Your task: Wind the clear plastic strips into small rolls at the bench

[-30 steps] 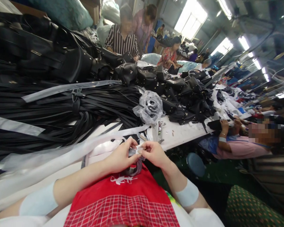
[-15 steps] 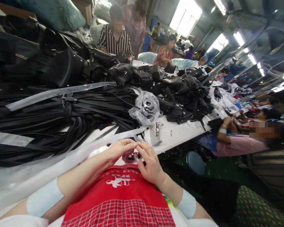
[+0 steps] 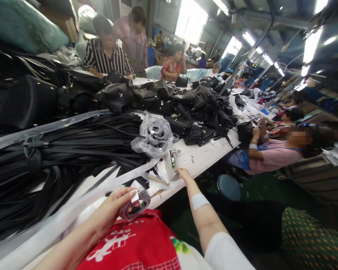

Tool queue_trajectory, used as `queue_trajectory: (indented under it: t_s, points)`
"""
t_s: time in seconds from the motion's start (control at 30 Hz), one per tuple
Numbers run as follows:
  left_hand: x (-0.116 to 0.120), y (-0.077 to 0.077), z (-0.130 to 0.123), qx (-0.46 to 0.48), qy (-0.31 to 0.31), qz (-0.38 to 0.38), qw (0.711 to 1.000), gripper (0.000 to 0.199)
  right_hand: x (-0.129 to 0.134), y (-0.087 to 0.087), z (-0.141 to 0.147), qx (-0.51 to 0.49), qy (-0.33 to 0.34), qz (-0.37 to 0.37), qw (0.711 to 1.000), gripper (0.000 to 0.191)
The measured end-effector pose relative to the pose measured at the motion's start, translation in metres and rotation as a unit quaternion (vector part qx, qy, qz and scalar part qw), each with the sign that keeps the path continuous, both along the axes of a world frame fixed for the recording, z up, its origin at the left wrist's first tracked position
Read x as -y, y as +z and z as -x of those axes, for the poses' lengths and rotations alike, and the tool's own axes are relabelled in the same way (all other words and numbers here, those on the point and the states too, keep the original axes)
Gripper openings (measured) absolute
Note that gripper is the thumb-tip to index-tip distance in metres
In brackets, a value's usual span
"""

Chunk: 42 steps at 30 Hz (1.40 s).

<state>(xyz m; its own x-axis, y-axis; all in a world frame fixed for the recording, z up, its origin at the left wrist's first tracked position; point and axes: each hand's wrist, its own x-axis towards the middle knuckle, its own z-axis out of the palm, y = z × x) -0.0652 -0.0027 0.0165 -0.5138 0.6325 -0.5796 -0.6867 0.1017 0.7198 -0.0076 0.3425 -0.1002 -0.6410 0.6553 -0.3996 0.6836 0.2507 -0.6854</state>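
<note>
My left hand [image 3: 119, 198] is closed on a coiled strap [image 3: 143, 200], dark and wrapped in clear plastic, with a white tag [image 3: 135, 196] by the thumb. The coil is just above my red apron [image 3: 141, 228]. Stretched out to the table edge, my right hand [image 3: 183, 174] has its fingers at a small open white box [image 3: 165, 168]. Small items show inside that box, too small to name. No held thing is visible in my right hand. A larger plastic-wrapped bundle of coiled straps [image 3: 155, 133] lies just behind the box.
Long black straps [image 3: 81, 142] cover the table's left side. Black bags [image 3: 157, 97] are heaped across the middle. A co-worker in a pink shirt [image 3: 278, 155] sits at right, near a blue stool [image 3: 228, 186]. Others work across the table [image 3: 208, 152].
My hands were together around the coil in front of the apron. My right hand has left it and reached forward to the white box. My left hand keeps the coil. The view has shifted right.
</note>
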Motion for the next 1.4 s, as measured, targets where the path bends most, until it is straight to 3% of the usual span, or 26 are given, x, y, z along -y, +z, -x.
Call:
queue_trajectory:
  t_s: [0.17,0.3,0.43,0.57,0.7,0.8,0.97,1.1,1.2,1.4]
  points:
    - [-0.010,0.004,-0.001,0.013,0.013,0.009,1.000,0.047,-0.006,-0.015,-0.006,-0.030,-0.013,0.049,0.998,0.031]
    - [-0.015,0.004,-0.002,0.019,0.005,0.015,1.000,0.048,-0.005,-0.019,-0.031,-0.039,-0.042,0.053,0.997,0.029]
    - [-0.020,0.003,-0.004,0.022,-0.007,0.015,1.000,0.050,0.010,-0.031,-0.053,0.012,-0.066,0.091,0.994,0.028]
    - [-0.025,0.001,-0.009,-0.021,-0.040,0.007,0.999,0.048,0.013,-0.033,-0.052,0.059,-0.082,0.105,0.989,0.031]
    - [-0.023,-0.004,-0.012,-0.094,-0.047,-0.004,0.994,0.047,0.006,-0.012,-0.049,0.068,-0.088,0.088,0.990,0.030]
    - [-0.019,-0.009,-0.014,-0.111,-0.038,-0.013,0.993,0.048,0.020,0.015,-0.047,0.028,-0.074,0.080,0.994,0.025]
    - [-0.018,-0.019,-0.015,-0.133,-0.001,-0.019,0.991,0.051,0.098,0.066,-0.035,-0.104,0.001,0.132,0.986,0.027]
    - [-0.017,-0.022,-0.017,-0.133,0.012,-0.053,0.990,0.044,0.162,0.098,-0.035,-0.213,0.126,0.294,0.923,0.029]
    - [-0.012,-0.020,-0.018,-0.136,0.031,-0.073,0.987,0.039,0.185,0.104,-0.038,-0.227,0.156,0.362,0.891,0.029]
    - [-0.001,-0.017,-0.018,-0.159,0.042,-0.081,0.983,0.039,0.194,0.091,-0.035,-0.190,0.136,0.345,0.909,0.036]
